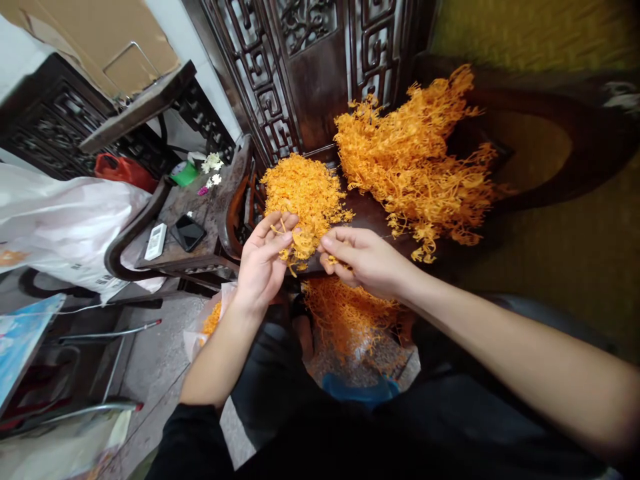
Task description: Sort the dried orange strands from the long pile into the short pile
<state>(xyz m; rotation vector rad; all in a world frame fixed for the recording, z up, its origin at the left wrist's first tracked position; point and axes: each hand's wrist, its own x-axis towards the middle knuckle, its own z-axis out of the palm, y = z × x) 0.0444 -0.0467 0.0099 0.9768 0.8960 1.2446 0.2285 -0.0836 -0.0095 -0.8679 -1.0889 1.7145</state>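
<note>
One head-worn camera is supplying the only view. It is looking forward and steeply down from above the person's lap, sitting close over the left hand [260,263] and right hand [367,260]. It is facing the dark carved wooden screen [310,73] at the top edge, with the grey concrete floor [155,360] falling at lower left.

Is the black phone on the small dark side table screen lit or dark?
Dark. The black phone lies flat on the small dark side table, beside a white remote, and its screen shows only a dull reflection.
</note>
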